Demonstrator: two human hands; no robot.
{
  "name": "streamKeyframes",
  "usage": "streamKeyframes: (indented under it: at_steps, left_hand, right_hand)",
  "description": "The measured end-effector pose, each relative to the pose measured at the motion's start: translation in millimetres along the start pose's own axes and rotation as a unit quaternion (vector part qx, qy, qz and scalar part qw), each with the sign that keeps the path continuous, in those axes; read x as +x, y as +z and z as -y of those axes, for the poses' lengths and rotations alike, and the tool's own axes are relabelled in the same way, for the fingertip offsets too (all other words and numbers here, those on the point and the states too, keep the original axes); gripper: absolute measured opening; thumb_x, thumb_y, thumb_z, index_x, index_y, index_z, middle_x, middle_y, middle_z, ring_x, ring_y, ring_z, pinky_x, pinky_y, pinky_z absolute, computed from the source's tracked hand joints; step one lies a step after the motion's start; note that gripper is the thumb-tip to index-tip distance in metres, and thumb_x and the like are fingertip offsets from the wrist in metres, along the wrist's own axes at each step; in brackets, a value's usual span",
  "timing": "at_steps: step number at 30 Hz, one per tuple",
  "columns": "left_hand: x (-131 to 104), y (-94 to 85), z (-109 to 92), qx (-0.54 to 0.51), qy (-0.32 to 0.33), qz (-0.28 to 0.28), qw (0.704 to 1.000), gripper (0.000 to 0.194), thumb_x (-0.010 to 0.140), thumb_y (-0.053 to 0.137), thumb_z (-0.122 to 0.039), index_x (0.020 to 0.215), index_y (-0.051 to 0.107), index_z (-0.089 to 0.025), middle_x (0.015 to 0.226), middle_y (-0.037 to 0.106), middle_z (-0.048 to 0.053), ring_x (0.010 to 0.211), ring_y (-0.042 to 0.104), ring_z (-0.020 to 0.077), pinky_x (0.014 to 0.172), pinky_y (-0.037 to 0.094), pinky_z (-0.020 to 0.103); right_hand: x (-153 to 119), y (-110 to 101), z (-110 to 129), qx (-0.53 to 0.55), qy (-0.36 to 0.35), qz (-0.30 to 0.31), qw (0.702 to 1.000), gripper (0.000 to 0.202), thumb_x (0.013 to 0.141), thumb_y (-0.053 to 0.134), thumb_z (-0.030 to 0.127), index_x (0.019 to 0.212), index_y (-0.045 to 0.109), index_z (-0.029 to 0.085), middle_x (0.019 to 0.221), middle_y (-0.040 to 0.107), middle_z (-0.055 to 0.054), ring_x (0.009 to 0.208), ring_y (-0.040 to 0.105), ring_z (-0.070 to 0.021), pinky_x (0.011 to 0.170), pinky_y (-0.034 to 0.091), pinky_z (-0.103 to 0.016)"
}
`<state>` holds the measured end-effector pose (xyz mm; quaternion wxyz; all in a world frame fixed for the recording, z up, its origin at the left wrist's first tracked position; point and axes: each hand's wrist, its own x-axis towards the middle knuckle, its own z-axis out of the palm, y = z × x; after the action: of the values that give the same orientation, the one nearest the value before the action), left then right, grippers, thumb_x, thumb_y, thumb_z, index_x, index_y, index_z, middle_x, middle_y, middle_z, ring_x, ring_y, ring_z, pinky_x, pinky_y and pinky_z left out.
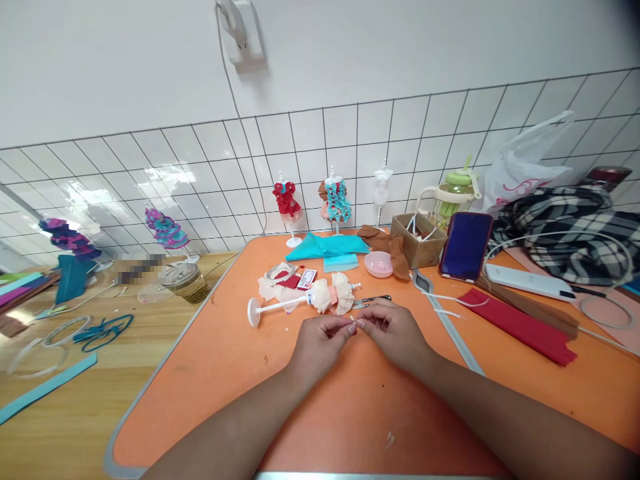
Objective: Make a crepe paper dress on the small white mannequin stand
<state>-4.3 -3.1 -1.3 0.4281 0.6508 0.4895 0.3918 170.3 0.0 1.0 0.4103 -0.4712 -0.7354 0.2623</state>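
Note:
My left hand (pixel 323 340) and my right hand (pixel 393 330) meet fingertip to fingertip above the orange table (pixel 225 400). Both are pinched around a small whitish piece, too small to make out. Just beyond them a white mannequin stand (pixel 280 307) lies on its side, dressed in cream ruffles (pixel 343 293) with a peach band. Scissors (pixel 373 300) lie behind my right hand, partly hidden by it. Cream paper (pixel 273 289), a red card (pixel 287 277) and a coil of white wire lie behind the mannequin.
Turquoise paper (pixel 320 247), a pink bowl (pixel 379 264) and a wooden box (pixel 419 241) stand farther back. Dressed mannequins (pixel 287 203) line the wall. At right are a phone (pixel 466 245), red paper (pixel 520 327) and a white cable; a lidded jar (pixel 186 283) is at left.

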Motion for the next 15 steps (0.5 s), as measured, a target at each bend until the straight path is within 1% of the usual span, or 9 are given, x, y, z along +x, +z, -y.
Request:
streamKeyframes:
  at_steps: [3, 6, 8, 11, 15]
  left_hand:
    - [1.9, -1.4, -1.4, -0.055, -0.038, 0.0, 0.998, 0.019, 0.073, 0.066, -0.032, 0.078, 0.072, -0.015, 0.076, 0.073, 0.006, 0.072, 0.066, 0.0183, 0.065, 0.05, 0.026]
    - [4.6, -3.0, -5.1, -0.095, -0.081, -0.008, 0.992, 0.016, 0.069, 0.067, -0.029, 0.073, 0.07, -0.014, 0.071, 0.071, 0.005, 0.071, 0.066, 0.0182, 0.06, 0.048, 0.024]
    - [5.6, -3.7, -7.8, -0.105, -0.105, -0.01, 0.989, 0.016, 0.068, 0.065, -0.028, 0.075, 0.07, -0.014, 0.073, 0.072, 0.005, 0.075, 0.067, 0.0193, 0.061, 0.049, 0.023]
    - [5.5, -4.0, -11.4, -0.117, -0.136, 0.001, 0.984, 0.02, 0.069, 0.063, -0.028, 0.08, 0.072, -0.015, 0.077, 0.073, 0.005, 0.082, 0.068, 0.0202, 0.063, 0.05, 0.023]
    - [3.8, -2.8, -13.8, -0.136, -0.163, 0.017, 0.977, 0.023, 0.071, 0.063, -0.03, 0.086, 0.073, -0.015, 0.08, 0.074, 0.005, 0.082, 0.069, 0.0195, 0.062, 0.05, 0.022]
  right_hand:
    - [0.2, -1.1, -2.1, -0.007, -0.02, 0.023, 1.0, 0.017, 0.084, 0.055, 0.022, 0.086, 0.072, 0.023, 0.076, 0.062, -0.002, 0.066, 0.056, -0.0131, 0.058, 0.042, -0.024]
    - [-1.1, -0.1, -4.6, -0.05, -0.036, 0.023, 0.998, 0.018, 0.083, 0.057, 0.021, 0.088, 0.073, 0.027, 0.075, 0.062, -0.001, 0.064, 0.056, -0.0121, 0.058, 0.041, -0.023]
    - [-2.5, 0.7, -6.3, -0.073, -0.053, 0.014, 0.996, 0.018, 0.084, 0.057, 0.021, 0.09, 0.073, 0.028, 0.076, 0.063, 0.0, 0.065, 0.057, -0.0119, 0.058, 0.042, -0.023]
    - [-4.5, 0.2, -7.9, -0.104, -0.097, -0.006, 0.99, 0.021, 0.086, 0.055, 0.022, 0.096, 0.071, 0.03, 0.083, 0.065, 0.0, 0.072, 0.06, -0.0125, 0.062, 0.043, -0.023]
    - [-6.4, -1.7, -6.7, -0.149, -0.136, -0.039, 0.979, 0.02, 0.085, 0.057, 0.023, 0.099, 0.069, 0.028, 0.089, 0.067, 0.0, 0.078, 0.062, -0.0125, 0.062, 0.042, -0.022]
